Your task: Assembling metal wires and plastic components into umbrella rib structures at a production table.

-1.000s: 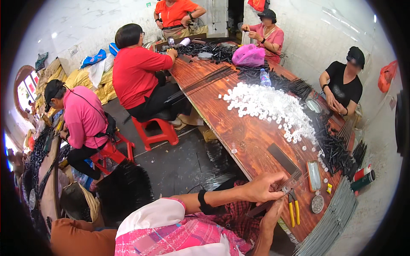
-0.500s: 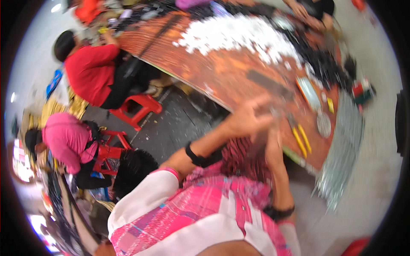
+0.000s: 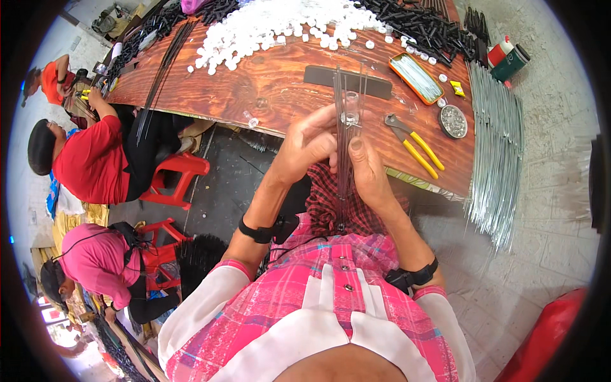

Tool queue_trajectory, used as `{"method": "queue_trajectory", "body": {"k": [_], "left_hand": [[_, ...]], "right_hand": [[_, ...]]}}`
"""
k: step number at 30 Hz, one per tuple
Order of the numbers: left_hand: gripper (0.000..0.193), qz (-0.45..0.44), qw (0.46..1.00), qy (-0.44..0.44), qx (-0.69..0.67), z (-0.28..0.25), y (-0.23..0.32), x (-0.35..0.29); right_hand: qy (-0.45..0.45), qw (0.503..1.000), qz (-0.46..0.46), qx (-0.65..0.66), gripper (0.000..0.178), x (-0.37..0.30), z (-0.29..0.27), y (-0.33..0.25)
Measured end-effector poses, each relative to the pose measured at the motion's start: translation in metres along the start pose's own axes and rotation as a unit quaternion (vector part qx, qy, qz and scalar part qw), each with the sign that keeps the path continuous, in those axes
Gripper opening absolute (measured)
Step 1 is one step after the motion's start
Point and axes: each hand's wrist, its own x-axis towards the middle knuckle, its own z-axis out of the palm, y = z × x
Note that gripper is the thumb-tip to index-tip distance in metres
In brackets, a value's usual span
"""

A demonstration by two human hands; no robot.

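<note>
Upright over the table's near edge stands a bundle of thin dark rods [image 3: 344, 153], its lower end by my lap. My left hand [image 3: 305, 145] is closed on its left side, fingers curled against the rods. On the other side my right hand [image 3: 370, 173] grips the bundle, thumb pressed along it and fingers mostly hidden behind. A small clear plastic piece [image 3: 351, 116] sits among the rods near my fingertips. Just right of my right hand lie pliers [image 3: 414, 145] with yellow handles. Beyond my hands is a dark flat bar [image 3: 347, 82].
White caps [image 3: 267, 28] are heaped across the wooden table [image 3: 210, 89]. Right of them are an orange-rimmed tray [image 3: 417, 77], a round dish of small parts [image 3: 453, 121] and long silvery rods [image 3: 496, 153]. Co-workers sit left on red stools [image 3: 175, 178].
The view has shifted and sharpened, with the table now higher and further left. My hands, blurred before, now show clearly on the rod bundle.
</note>
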Motion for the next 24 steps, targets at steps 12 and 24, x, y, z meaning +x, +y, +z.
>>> {"method": "queue_trajectory", "body": {"k": [12, 24], "left_hand": [[0.042, 0.006, 0.976, 0.086, 0.199, 0.010, -0.001, 0.003], [0.033, -0.060, 0.983, 0.100, 0.143, 0.023, 0.001, 0.002]], "right_hand": [[0.010, 1.000, -0.010, -0.008, 0.057, 0.009, 0.001, -0.001], [-0.153, 0.979, 0.067, 0.120, 0.048, 0.011, -0.013, 0.000]]}}
